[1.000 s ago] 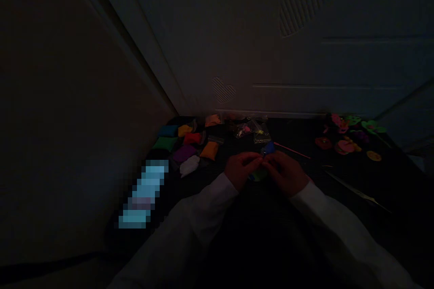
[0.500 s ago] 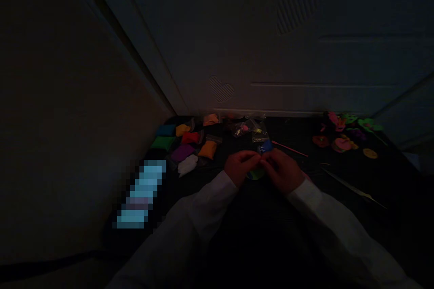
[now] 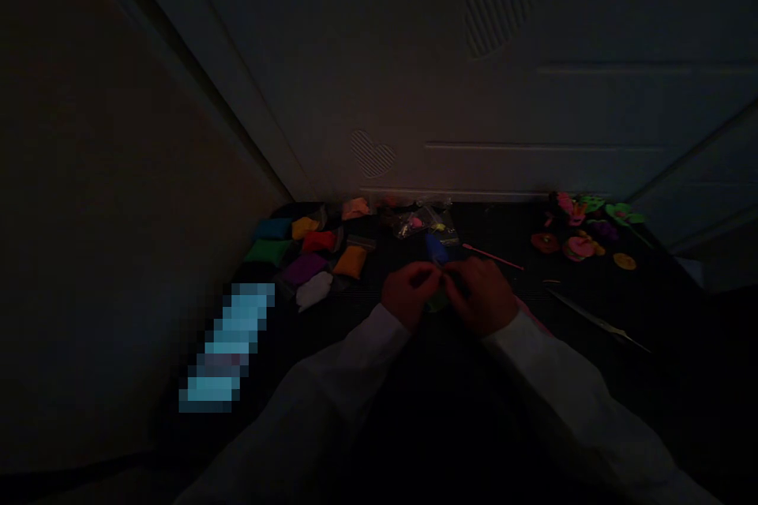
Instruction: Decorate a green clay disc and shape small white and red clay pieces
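Observation:
In the dim light both hands meet over the dark table, fingertips together. My left hand [image 3: 410,293] is closed in a pinch on the near edge of a small plastic bag of blue clay [image 3: 437,247]. My right hand [image 3: 481,296] pinches the same edge from the other side, its fingers curled. The blue end of the bag points away from me. Below the fingertips lies a green piece [image 3: 437,301], partly hidden by the hands; its kind is unclear.
Bags of coloured clay, among them orange [image 3: 350,261], purple [image 3: 305,269] and white [image 3: 314,291], lie left beside a blurred bright screen [image 3: 228,347]. Clear bags [image 3: 426,224] lie behind. Rightward are a pink stick [image 3: 493,256], scissors [image 3: 598,321] and coloured clay shapes [image 3: 579,245].
The view has shifted, so most things sit slightly further left. Between my fingers the blue bag has swung to the left and now stretches away from me.

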A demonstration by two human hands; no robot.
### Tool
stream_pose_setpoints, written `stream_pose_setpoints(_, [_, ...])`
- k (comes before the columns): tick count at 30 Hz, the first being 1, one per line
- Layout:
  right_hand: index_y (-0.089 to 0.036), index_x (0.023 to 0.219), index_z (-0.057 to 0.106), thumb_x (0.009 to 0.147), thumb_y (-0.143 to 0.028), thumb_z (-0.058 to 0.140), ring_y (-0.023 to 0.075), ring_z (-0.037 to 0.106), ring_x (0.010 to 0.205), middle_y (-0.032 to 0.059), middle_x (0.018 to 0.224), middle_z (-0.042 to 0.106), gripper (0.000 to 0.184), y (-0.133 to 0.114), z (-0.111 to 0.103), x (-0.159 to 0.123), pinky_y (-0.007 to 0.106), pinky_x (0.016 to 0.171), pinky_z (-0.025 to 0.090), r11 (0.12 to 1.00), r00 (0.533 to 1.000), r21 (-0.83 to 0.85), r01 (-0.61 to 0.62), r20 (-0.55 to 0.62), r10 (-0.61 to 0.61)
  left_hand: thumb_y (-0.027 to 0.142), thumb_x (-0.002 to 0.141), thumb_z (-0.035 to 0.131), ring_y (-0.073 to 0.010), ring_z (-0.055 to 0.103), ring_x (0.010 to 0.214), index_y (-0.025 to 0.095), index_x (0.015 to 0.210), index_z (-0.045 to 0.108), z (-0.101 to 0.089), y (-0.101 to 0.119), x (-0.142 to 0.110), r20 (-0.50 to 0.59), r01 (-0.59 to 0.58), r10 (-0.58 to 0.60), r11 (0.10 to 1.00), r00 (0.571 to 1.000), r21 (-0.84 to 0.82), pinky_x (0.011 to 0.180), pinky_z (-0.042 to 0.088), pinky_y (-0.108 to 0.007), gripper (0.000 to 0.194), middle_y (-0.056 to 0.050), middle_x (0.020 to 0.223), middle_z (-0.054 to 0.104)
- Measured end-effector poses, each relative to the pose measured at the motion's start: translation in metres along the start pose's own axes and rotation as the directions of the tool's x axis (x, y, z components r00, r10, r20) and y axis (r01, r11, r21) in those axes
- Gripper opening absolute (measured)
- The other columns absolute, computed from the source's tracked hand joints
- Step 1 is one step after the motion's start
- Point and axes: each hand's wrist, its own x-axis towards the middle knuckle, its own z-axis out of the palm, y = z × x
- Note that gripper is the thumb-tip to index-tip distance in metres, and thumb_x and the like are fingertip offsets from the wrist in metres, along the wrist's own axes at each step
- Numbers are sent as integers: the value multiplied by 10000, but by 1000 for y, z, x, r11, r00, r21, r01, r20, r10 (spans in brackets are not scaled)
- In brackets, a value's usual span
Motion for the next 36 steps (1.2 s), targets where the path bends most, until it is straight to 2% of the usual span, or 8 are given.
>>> stream_pose_setpoints(6, [-168, 790, 655, 843, -195, 494, 218, 590, 738, 86, 735, 663, 172, -3, 5, 1, 368, 746, 359, 998, 999, -66, 22, -41, -25, 339, 892, 540, -171, 617, 874, 138, 1023, 604, 5, 5, -4, -48, -68, 76, 985, 996, 162, 777, 528, -369, 248, -57, 1009, 632])
stream_pose_setpoints(12, [-186, 788, 633, 836, -191, 496, 199, 595, 750, 59, 738, 674, 145, -6, 6, -1, 357, 798, 357, 998, 997, -33, 54, -60, -56, 340, 898, 530, -159, 620, 832, 133, 1005, 605, 2, 9, -5, -25, -140, 154, 947, 988, 290, 746, 532, -350, 245, -48, 967, 636])
stream_pose_setpoints(21, [-202, 727, 598, 784, -216, 523, 210, 592, 745, 48, 708, 651, 95, -1, -2, 4, 373, 768, 346, 991, 979, 46, -126, -158, 132, 334, 904, 523, -129, 609, 745, 132, 957, 608, 1, 10, -8, 12, -274, 305, 838, 952, 472, 684, 530, -310, 226, -31, 890, 635])
stream_pose_setpoints(24, [-211, 695, 584, 741, -214, 550, 212, 586, 751, 33, 665, 614, 57, 3, -6, 7, 367, 758, 358, 977, 963, 97, -188, -180, 203, 341, 900, 527, -115, 591, 699, 137, 897, 608, 1, 5, -9, 22, -348, 396, 777, 918, 524, 667, 518, -298, 220, -18, 832, 628])
stream_pose_setpoints(27, [-220, 663, 572, 717, -233, 568, 179, 560, 680, 4, 620, 575, 56, 1, -9, 8, 323, 681, 385, 958, 955, 179, -224, -154, 253, 331, 877, 524, -157, 596, 762, 153, 791, 607, -2, 1, -9, -13, -426, 524, 705, 851, 567, 753, 501, -348, 214, -37, 777, 624])
stream_pose_setpoints(29, [-217, 663, 572, 733, -252, 555, 145, 522, 594, -20, 581, 533, 79, -1, -10, 7, 282, 585, 386, 934, 948, 248, -257, -121, 293, 373, 805, 578, -232, 590, 952, 158, 887, 620, -5, 1, -7, -24, -484, 611, 649, 791, 587, 887, 456, -416, 234, -94, 926, 650])
stream_pose_setpoints(32, [-201, 661, 572, 770, -265, 546, 100, 452, 493, -53, 523, 447, 129, -3, -10, 5, 235, 476, 359, 885, 936, 349, -309, -52, 347, 463, 716, 653, -307, 498, 1175, 139, 1185, 531, -8, 2, -4, -3, -546, 689, 577, 725, 607, 1020, 352, -479, 583, -154, 1207, 592])
stream_pose_setpoints(36, [-156, 743, 589, 846, -308, 574, 70, 471, 502, -56, 589, 499, 184, 0, -5, 3, 210, 481, 411, 822, 926, 443, -358, 56, 373, 445, 774, 627, -302, 518, 1187, 145, 1252, 491, -9, 2, -1, 48, -564, 699, 532, 713, 632, 1069, 273, -506, 581, -152, 1199, 623])
